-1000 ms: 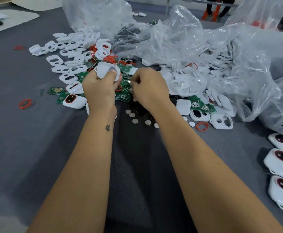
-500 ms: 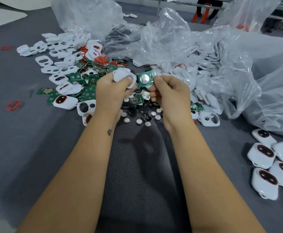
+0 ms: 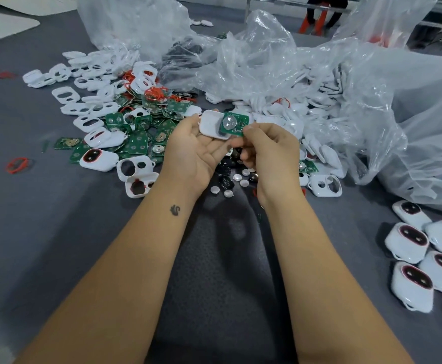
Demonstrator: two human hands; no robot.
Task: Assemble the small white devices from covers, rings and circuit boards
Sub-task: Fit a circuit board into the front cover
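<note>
My left hand [image 3: 193,151] is turned palm up and holds a white cover [image 3: 210,124] on its fingertips. My right hand [image 3: 269,151] pinches a green circuit board [image 3: 234,123] with a round silver cell on it, held over the cover's right edge. A heap of white covers [image 3: 93,103], green boards [image 3: 135,143] and red rings [image 3: 156,93] lies on the grey table to the left of my hands. Small white discs [image 3: 237,177] and black parts [image 3: 225,179] lie just below my hands.
Several assembled white devices [image 3: 411,285] with dark red windows sit at the right edge. Crumpled clear plastic bags [image 3: 319,74] holding more white parts fill the back and right. A loose red ring [image 3: 17,164] lies at the left. A dark cloth [image 3: 222,258] lies between my forearms.
My left hand has turned palm up with the cover lying on its fingers. My right hand has brought the green board over the cover's edge.
</note>
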